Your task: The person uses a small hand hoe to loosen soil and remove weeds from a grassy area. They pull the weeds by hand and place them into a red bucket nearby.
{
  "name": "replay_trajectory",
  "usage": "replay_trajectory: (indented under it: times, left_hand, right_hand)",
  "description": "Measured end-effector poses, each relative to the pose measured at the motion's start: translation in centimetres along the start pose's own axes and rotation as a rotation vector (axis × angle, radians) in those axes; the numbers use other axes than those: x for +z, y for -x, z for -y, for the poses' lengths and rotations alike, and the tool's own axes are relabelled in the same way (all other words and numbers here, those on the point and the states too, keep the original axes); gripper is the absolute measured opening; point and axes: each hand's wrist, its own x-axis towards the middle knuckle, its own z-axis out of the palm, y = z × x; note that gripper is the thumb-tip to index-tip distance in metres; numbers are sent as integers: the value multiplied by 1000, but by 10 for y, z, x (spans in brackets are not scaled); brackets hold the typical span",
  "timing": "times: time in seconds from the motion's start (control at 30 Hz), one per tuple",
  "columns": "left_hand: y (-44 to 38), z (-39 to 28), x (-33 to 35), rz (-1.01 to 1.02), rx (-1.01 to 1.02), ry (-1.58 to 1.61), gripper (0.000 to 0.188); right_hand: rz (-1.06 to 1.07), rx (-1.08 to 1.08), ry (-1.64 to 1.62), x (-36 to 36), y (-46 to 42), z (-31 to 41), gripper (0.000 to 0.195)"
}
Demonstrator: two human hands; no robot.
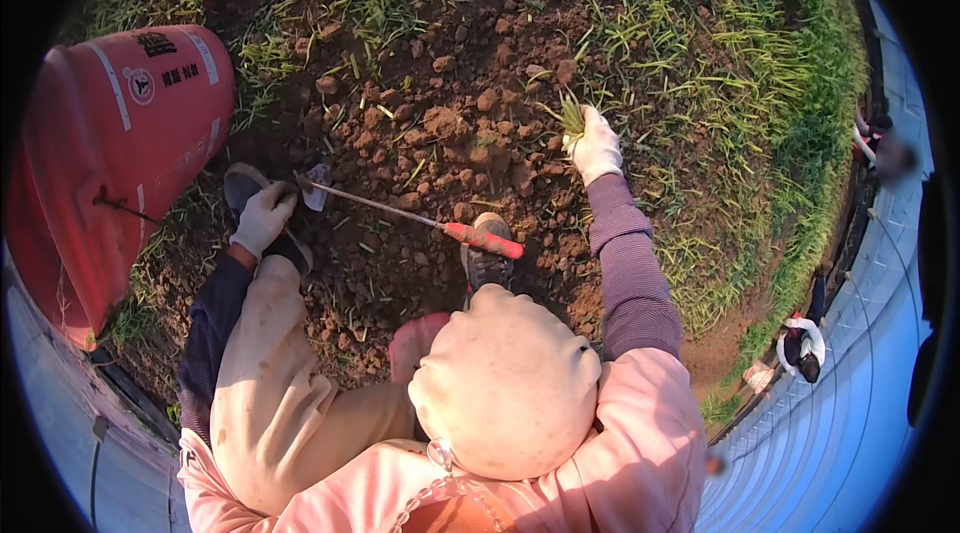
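Note:
My right hand [595, 145], in a white work glove, is closed around a small bunch of green plant shoots [573, 119], their cut or torn tips spreading out above the soil. My left hand [264, 219], also gloved, is curled beside my left shoe [244, 184]. Its fingertips come close to the head end of a long-shafted hand tool; whether they grip it is unclear. That tool has a thin metal shaft [375, 204], a pale flat blade [318, 186] and a red handle [484, 240], which crosses over my right shoe [489, 263].
Crumbly brown soil [442, 128] lies ahead, with flattened green stems [622, 23] around it. A red plastic tub [150, 98] bearing writing is tipped over at left. Taller green plants [810, 83] line the right. Two people [802, 345] are near the plastic-film wall [840, 413].

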Motion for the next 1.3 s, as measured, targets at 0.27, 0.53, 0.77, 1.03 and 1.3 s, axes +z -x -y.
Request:
replay_trajectory:
  times: [0.27,0.53,0.77,1.03,1.3]
  left_hand:
    - [-6,-9,-3,27,-5,18,25]
    - [-3,-13,-8,123,-92,8,25]
    - [-2,-2,-6,77,-50,23,25]
    - [-4,-10,-6,83,-111,50,25]
    - [-1,-7,-5,88,-125,49,29]
  right_hand:
    - [-100,211,-453,9,-27,5,38]
    - [165,-1,-115,25,56,-3,37]
    - [-102,-38,-41,33,54,-1,30]
    - [407,-202,96,65,112,58,25]
    - [71,209,-549,77,103,38,30]
